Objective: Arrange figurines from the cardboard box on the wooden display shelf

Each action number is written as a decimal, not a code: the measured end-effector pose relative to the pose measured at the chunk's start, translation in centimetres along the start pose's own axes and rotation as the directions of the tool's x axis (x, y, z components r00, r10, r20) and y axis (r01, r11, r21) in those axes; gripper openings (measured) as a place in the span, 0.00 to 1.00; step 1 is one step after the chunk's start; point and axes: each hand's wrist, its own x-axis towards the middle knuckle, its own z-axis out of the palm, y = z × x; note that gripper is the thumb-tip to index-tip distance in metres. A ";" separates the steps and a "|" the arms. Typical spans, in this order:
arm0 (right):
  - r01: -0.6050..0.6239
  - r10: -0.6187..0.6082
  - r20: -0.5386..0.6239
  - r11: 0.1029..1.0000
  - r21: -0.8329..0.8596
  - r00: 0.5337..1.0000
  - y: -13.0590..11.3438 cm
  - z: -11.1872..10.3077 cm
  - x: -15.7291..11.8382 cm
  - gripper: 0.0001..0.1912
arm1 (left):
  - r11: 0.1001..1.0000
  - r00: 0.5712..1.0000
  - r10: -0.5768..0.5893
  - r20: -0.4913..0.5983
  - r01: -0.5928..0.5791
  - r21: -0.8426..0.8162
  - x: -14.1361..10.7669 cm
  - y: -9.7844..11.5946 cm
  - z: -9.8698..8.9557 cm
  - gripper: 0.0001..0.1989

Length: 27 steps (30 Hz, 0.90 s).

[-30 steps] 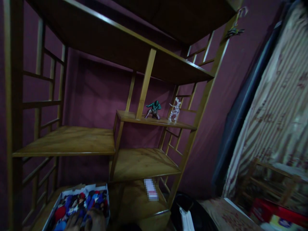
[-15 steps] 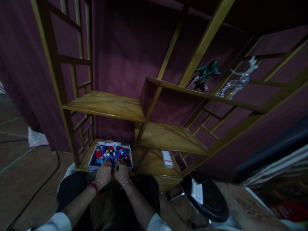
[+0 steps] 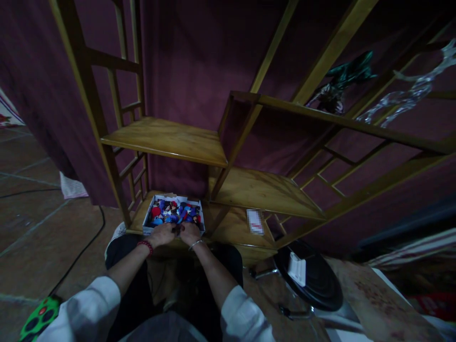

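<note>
At far left, a green object with dark round spots [image 3: 41, 317] lies on the tiled floor, a dark cord [image 3: 81, 251] running up from near it. To the right, the seated person's left hand [image 3: 162, 234], a red bracelet [image 3: 147, 245] at the wrist, lies at the near side of a shallow white box [image 3: 181, 199]. Half a second ago the fingers of both hands reach in over the box's contents; now they are drawn back to its near rim and meet there, which suggests the handling has passed from the pile to a single item. The left hand is partly closed, fingers curled inward toward a small dark piece [image 3: 178, 229] that shows between the two hands. The box, packed with small red, blue and white pieces [image 3: 183, 211], sits on the lowest shelf at left. The right hand [image 3: 190, 233], wearing a silver bracelet [image 3: 195, 244], is likewise partly closed, its fingertips brought close to the left's; which fingers bear the dark piece is too dim to tell. Farther right, a blurred-out card [image 3: 255, 222] lies on the same low level, and a black stool [image 3: 320, 285] stands beside the shelf unit.
</note>
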 end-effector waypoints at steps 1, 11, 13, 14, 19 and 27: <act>-0.021 0.021 0.006 1.000 0.005 1.000 0.2 -0.1 0.3 0.15 | 0.999 1.000 -0.023 -0.015 0.022 -0.029 0.3 -0.3 -0.3 0.17; -0.076 0.074 0.019 0.985 0.154 0.997 1.2 -0.2 2.3 0.19 | 0.987 0.987 -0.156 -0.037 0.158 0.040 2.8 -1.6 0.1 0.17; -0.059 0.055 0.029 0.986 0.158 0.998 1.4 -0.1 2.8 0.21 | 0.985 0.987 -0.162 -0.011 0.163 0.048 3.0 -1.6 0.3 0.18; -0.053 0.048 0.040 0.986 0.159 0.998 1.5 0.1 3.1 0.22 | 0.986 0.987 -0.160 0.004 0.160 0.051 3.1 -1.6 0.3 0.18; -0.020 0.004 0.111 0.989 0.144 0.994 1.8 0.7 4.3 0.28 | 0.994 0.993 -0.095 0.064 0.092 0.053 3.4 -1.6 0.1 0.18; 0.012 -0.039 0.156 0.985 0.174 0.987 2.2 1.3 4.9 0.32 | 0.999 0.996 -0.035 0.085 0.035 0.002 4.2 -2.3 -0.5 0.20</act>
